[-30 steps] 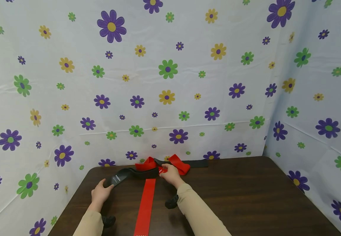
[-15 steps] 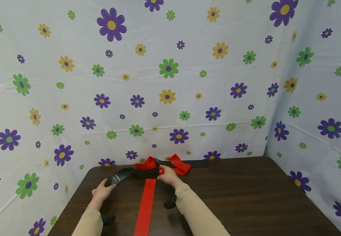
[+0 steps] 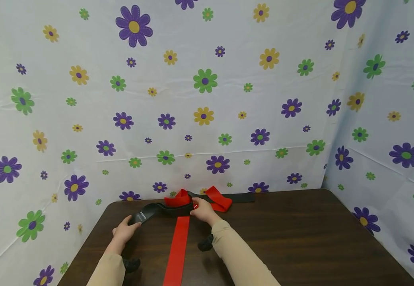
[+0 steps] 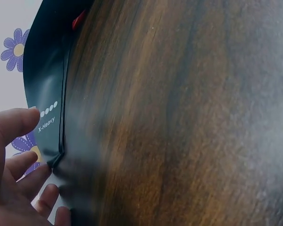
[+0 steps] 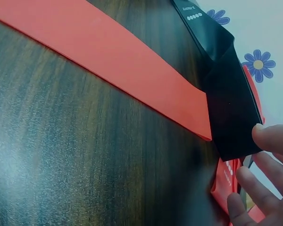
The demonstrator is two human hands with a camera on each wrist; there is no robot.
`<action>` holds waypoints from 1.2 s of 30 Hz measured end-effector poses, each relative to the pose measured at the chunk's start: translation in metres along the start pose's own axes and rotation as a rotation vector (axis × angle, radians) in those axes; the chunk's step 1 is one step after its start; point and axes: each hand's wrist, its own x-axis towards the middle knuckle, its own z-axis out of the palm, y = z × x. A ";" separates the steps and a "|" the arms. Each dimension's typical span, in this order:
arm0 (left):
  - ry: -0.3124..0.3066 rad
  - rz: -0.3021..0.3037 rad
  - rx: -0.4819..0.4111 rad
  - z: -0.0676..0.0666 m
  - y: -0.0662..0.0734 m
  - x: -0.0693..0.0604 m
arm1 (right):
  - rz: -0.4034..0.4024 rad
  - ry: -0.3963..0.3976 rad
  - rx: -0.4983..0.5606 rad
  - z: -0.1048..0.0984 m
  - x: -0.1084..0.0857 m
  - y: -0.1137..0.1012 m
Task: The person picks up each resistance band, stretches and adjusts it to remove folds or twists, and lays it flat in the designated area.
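A black resistance band [image 3: 175, 210] printed "X-Heavy" lies twisted across the far part of the table. My left hand [image 3: 123, 232] holds its left end, thumb near the white print [image 4: 48, 110] and fingers at the band's edge. At the other side, my right hand [image 3: 205, 211] pinches the black band's right end [image 5: 231, 108] between thumb and fingers. A flat red resistance band [image 3: 177, 250] runs from under the black one toward the table's near side. Another red stretch [image 3: 221, 201], looped and twisted, lies behind my right hand; whether both red parts are one band is unclear.
A further black strip [image 3: 243, 198] lies along the back edge of the dark wooden table [image 3: 282, 238]. White flower-print cloth [image 3: 207, 139] hangs directly behind the table and on its right side. Black wrist straps [image 3: 205, 243] sit below both hands.
My right hand has shifted slightly and now covers more of the red print by the black band's right end. The left hand has barely moved, and the head view has shifted a little.
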 end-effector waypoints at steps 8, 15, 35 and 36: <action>0.028 -0.005 0.031 0.000 0.003 -0.001 | 0.012 0.073 -0.021 0.004 -0.002 0.001; 0.082 0.009 0.178 0.003 0.003 -0.002 | 0.019 0.110 -0.063 0.009 -0.005 0.003; 0.233 0.108 0.223 0.001 0.003 -0.007 | -0.006 0.156 -0.105 0.006 -0.004 0.008; 0.238 0.111 0.223 -0.001 0.003 -0.008 | -0.011 0.161 -0.102 0.005 -0.004 0.007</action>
